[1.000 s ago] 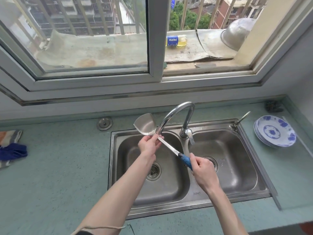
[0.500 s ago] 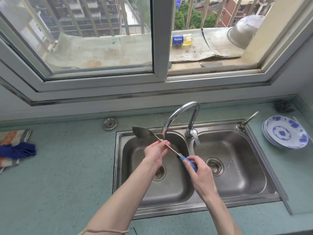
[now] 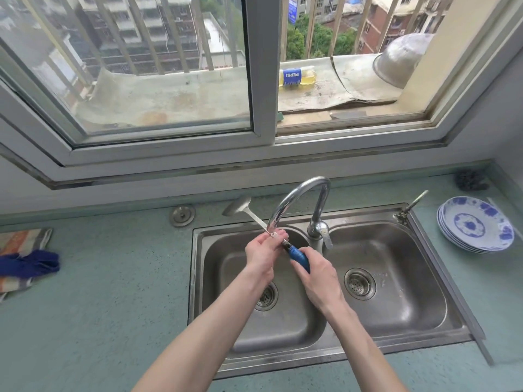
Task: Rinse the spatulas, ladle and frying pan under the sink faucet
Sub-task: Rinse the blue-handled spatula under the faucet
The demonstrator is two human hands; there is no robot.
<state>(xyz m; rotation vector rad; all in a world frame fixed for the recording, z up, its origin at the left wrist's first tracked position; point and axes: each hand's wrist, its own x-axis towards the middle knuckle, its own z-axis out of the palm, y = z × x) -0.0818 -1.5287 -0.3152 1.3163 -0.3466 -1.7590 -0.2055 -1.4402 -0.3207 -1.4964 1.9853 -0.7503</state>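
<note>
Over the left basin (image 3: 215,278) of the double sink, just under the faucet (image 3: 294,199) spout at mid-frame, I'm watching the spatula (image 3: 254,217) rinse in hand right now. Starting from the left of the frame: the spatula's steel blade pokes out past the sink's back rim, up and left of the spout, over the green counter (image 3: 113,278). Its thin shaft runs down and right beneath the spout mouth. My read is that this is the shaft-rubbing part of the rinse, though I can't make out a water stream with any certainty.

Moving right, the left hand (image 3: 261,251) comes up from the lower middle of the frame, forearm angled up and right, fingers curled and pinching the shaft directly below the spout. Next along, the right hand (image 3: 317,274) wraps the blue handle, knuckles up, forearm rising from the lower right, thumb side toward the left hand. Both hands sit close together, nearly touching, over the divider side of the left basin.

Next move, as I judge it: slide the pinching fingers along the shaft toward the blade or turn the tool to bring the blade under the spout, keeping the handle grip firm since wet steel will be slippery. No ladle or frying pan in sight, so those look yet to come.
</note>
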